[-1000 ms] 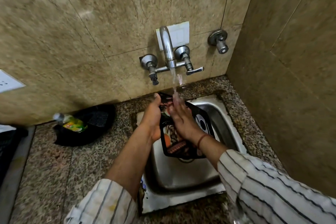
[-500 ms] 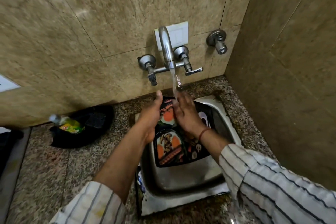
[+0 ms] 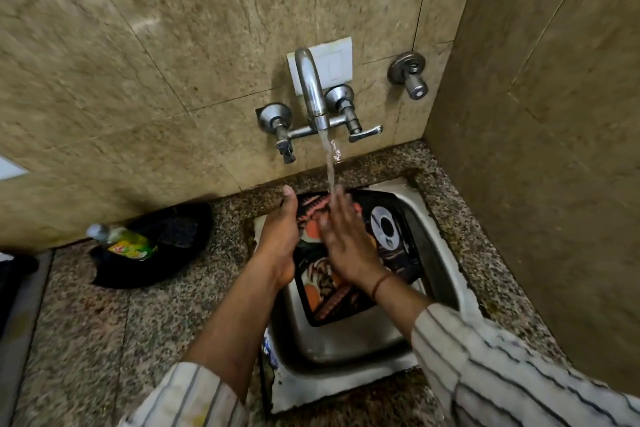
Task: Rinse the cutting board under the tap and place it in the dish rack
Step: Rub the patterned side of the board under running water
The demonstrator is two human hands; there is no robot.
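Observation:
A black cutting board (image 3: pixel 398 246) printed with food pictures is held tilted over the steel sink (image 3: pixel 349 343). My left hand (image 3: pixel 281 239) grips its left edge, thumb up at the top corner. My right hand (image 3: pixel 343 239) lies flat on the board's face with fingers spread, under the running stream from the wall tap (image 3: pixel 311 90). Water hits my right fingertips and the top of the board. No dish rack is in view.
A speckled granite counter (image 3: pixel 114 340) surrounds the sink. A black bowl (image 3: pixel 180 236) holding a green-labelled bottle (image 3: pixel 124 241) sits at the left against the tiled wall. A side wall stands close on the right. A separate valve (image 3: pixel 410 74) is on the back wall.
The board has swung flatter, showing more of its printed face, and my right hand has slid up along it toward the stream. My left hand kept its grip.

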